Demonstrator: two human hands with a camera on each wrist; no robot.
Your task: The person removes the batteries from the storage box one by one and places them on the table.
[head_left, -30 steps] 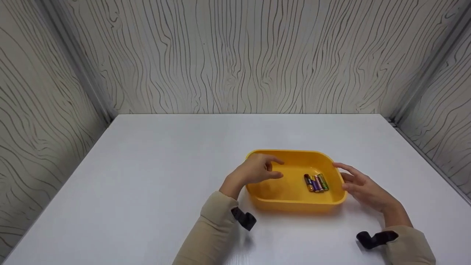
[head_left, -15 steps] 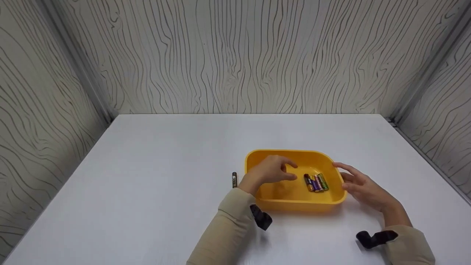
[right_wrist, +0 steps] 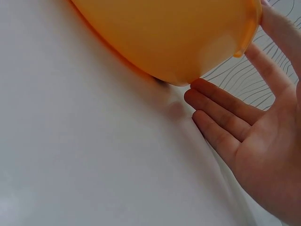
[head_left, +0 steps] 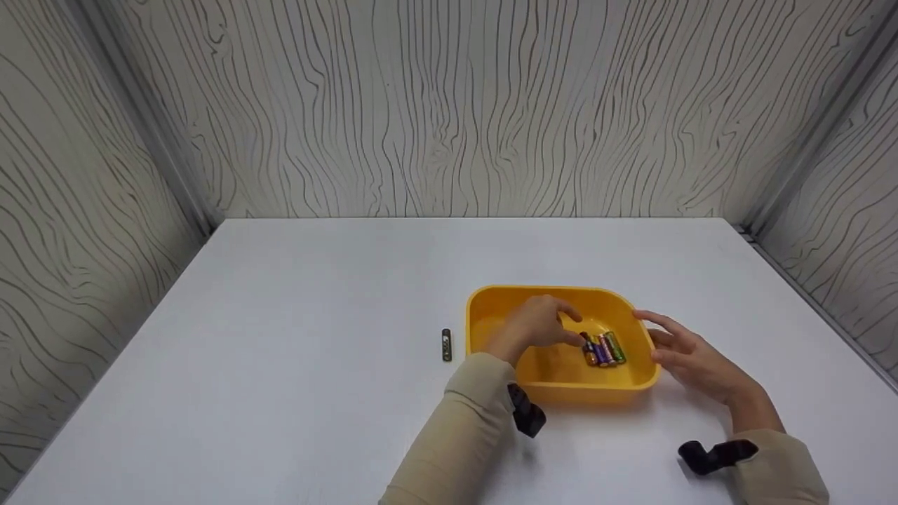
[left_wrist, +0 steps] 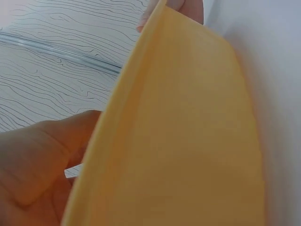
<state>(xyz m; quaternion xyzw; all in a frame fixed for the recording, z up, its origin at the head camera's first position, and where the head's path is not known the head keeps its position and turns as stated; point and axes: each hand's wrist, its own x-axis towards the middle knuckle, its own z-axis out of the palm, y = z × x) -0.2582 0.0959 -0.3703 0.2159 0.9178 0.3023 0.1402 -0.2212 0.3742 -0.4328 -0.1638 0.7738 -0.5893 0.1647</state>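
A yellow plastic basin [head_left: 575, 394] stands on the white table. Several small batteries [head_left: 607, 349] with coloured wraps lie side by side at its right end. My left hand [head_left: 537, 324] reaches in over the near wall, thumb and forefinger apart, the thumb tip overlapping the leftmost battery in the head view. Most of that hand is behind the basin wall in the left wrist view. My right hand [head_left: 698, 359] is at the basin's right end, its straight fingers [right_wrist: 223, 110] touching the outside and rim.
A single dark battery [head_left: 447, 345] lies on the table [head_left: 302, 351] just left of the basin. Wood-patterned panels [head_left: 449, 105] enclose the back and both sides. A black wrist camera [head_left: 527, 414] sits on the left sleeve.
My left hand has moved right across the basin, from its left end to the batteries. The battery on the table has come into sight from behind the arm. My right hand stays put.
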